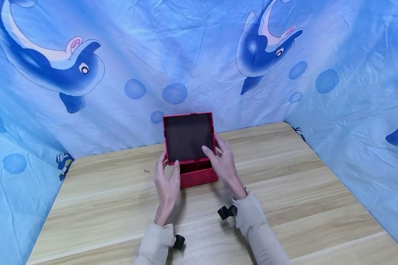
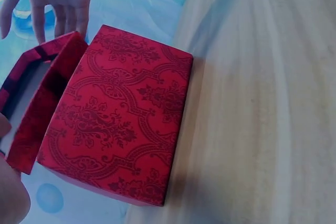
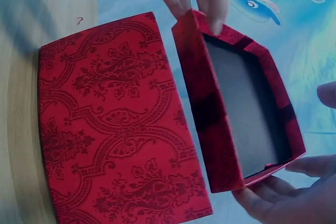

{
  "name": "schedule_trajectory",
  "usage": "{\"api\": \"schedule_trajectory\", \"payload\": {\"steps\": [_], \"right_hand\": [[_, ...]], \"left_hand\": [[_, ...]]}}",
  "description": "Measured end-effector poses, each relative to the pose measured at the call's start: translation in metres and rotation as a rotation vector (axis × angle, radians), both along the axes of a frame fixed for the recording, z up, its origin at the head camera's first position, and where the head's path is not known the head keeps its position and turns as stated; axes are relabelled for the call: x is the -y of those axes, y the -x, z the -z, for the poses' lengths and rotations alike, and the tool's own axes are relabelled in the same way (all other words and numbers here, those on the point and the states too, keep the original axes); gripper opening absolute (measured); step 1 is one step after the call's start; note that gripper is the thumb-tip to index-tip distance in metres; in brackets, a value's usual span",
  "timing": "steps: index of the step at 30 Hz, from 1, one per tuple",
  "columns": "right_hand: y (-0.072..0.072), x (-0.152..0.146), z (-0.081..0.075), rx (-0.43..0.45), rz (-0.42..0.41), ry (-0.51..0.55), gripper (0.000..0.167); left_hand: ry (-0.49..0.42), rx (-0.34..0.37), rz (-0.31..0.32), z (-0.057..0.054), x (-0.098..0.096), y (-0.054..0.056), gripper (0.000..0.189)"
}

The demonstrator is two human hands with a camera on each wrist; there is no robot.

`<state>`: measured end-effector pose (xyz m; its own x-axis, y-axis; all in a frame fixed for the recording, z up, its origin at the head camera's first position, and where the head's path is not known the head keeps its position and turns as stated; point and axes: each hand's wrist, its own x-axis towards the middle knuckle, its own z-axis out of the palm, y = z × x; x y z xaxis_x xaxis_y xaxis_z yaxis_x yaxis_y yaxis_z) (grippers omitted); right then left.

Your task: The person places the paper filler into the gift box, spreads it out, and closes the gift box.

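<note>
A red patterned box base [image 2: 115, 114] stands on the wooden table. Over its far side a matching shallow lid [image 1: 189, 138] is raised and tilted, its dark inside facing me. My left hand [image 1: 167, 186] grips the lid at its lower left corner, thumb in front and fingers at the outer side. At the lid's right edge, my right hand [image 1: 223, 163] has its fingers against the outer side. Its thumb [image 3: 327, 94] stands away from the lid in the right wrist view. From the head view, the lid partly covers the base's dark opening.
The table [image 1: 103, 206] meets a blue dolphin-print curtain [image 1: 192, 55] at its back and sides. A small reddish scrap [image 1: 147, 171] lies left of the box. Small black wrist cameras [image 1: 179, 242] sit at both sleeves.
</note>
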<state>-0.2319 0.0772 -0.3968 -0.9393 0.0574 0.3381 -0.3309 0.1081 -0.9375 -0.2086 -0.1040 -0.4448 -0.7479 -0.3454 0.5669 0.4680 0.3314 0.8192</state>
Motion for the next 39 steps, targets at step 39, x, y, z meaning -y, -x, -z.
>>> {"api": "schedule_trajectory", "payload": {"steps": [39], "right_hand": [[0.002, -0.025, 0.013, -0.164, -0.168, 0.166, 0.049]], "left_hand": [[-0.071, 0.185, 0.318, -0.012, 0.031, 0.007, 0.046]]}}
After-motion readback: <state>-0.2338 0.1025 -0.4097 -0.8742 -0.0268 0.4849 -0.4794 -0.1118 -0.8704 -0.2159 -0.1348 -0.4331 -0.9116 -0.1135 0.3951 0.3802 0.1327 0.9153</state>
